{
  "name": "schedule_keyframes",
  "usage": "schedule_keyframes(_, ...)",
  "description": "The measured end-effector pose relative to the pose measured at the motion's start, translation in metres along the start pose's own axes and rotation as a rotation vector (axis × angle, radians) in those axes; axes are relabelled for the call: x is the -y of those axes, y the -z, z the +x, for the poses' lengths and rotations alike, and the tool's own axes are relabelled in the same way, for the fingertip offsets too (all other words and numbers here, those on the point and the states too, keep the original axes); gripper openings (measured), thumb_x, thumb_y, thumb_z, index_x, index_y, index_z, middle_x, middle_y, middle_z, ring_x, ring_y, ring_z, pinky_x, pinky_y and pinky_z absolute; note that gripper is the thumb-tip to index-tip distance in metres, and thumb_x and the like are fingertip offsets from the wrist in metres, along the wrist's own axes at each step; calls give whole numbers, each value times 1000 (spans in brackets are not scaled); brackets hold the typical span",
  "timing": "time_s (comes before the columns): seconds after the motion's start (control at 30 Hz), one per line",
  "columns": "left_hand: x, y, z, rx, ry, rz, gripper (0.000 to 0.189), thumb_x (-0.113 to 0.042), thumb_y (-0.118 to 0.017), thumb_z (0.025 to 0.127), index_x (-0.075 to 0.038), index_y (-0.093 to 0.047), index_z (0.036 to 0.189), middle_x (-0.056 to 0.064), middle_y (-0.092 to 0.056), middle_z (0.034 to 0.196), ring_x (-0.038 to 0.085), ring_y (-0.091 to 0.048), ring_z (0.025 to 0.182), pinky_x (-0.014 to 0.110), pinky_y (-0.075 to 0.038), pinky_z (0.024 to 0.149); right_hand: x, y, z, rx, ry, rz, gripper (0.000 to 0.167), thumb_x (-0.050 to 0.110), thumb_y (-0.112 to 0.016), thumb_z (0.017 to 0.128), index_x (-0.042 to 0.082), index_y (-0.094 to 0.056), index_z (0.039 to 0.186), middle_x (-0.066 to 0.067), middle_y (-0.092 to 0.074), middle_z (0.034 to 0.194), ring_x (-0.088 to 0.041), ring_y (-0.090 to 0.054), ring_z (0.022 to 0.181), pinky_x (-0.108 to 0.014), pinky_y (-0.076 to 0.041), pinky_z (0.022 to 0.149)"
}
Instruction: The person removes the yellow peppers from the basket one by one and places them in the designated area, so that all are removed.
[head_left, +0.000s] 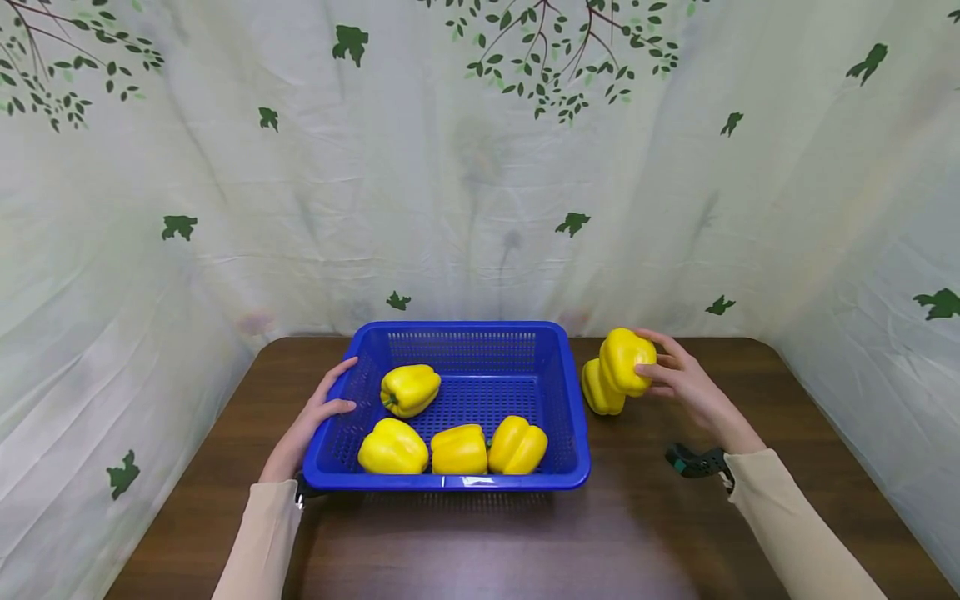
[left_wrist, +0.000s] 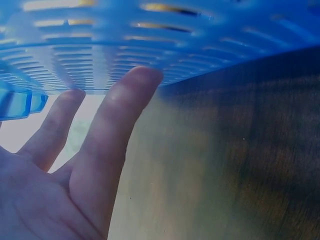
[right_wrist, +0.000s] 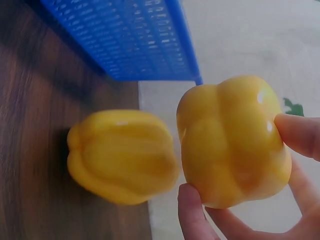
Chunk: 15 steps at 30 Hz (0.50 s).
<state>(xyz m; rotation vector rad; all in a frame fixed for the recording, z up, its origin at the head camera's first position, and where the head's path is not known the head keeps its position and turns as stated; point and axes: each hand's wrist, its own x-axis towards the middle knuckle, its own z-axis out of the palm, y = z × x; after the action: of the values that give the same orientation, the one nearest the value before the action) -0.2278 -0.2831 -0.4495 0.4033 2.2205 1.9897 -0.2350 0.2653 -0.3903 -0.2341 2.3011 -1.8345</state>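
In the head view my right hand (head_left: 686,379) holds a yellow bell pepper (head_left: 624,360) by its sides with thumb and fingertips. The right wrist view shows that held pepper (right_wrist: 232,142) with its lobed end facing the camera. Behind it, a second yellow bell pepper (head_left: 600,392) stands on the table, right of the blue basket (head_left: 581,450). My left hand (head_left: 309,421) rests at the basket's left side, fingers extended and spread. Up close, its fingertips (left_wrist: 142,77) touch the slotted blue wall (left_wrist: 210,35). Several yellow bell peppers lie inside the basket, including one (head_left: 410,390) at the upper left.
A brown wooden table (head_left: 487,542) carries the basket and the loose pepper. Behind it hangs a pale curtain (head_left: 450,208) with green leaf prints, closing in the back and sides. Each wrist wears a black strap, the right one (head_left: 697,461) more fully seen.
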Motion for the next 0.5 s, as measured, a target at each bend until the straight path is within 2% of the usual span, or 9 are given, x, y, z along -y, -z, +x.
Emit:
schedule_keyframes(0.13,-1,-1,0,-4,7,-6,64,-3,-43,95,-24,-23,152,24,-13,152,21,-39,121,22,-44,88,-5,6,-2,-9,3,-9,66,22,-58,96,14,-24,152,-27,-33,136,-17,-52,103,-34,-50,85)
schedule_keyframes(0.23,-4,-1,-1,-5,34,-19,64,-3,-44,95,-22,-21,153,23,-13,153,31,-36,126,24,-44,89,-8,10,-4,-18,4,-14,65,23,-57,96,14,-23,152,-27,-32,136,-16,-52,103,-35,-49,86)
schedule_keyframes(0.37,-8,-1,-6,6,112,-31,65,-10,-46,97,-27,-18,153,20,-11,154,45,-30,129,41,-46,92,-12,15,-5,-31,3,-17,64,22,-57,97,14,-24,151,-28,-31,136,-15,-52,101,-33,-50,84)
schedule_keyframes(0.5,-10,-1,-10,26,176,-36,66,-16,-47,97,-32,-16,152,16,-8,155,49,-30,127,56,-43,91,-17,21,-7,-46,-3,-20,63,21,-57,97,14,-24,151,-28,-30,137,-14,-52,100,-29,-50,82)
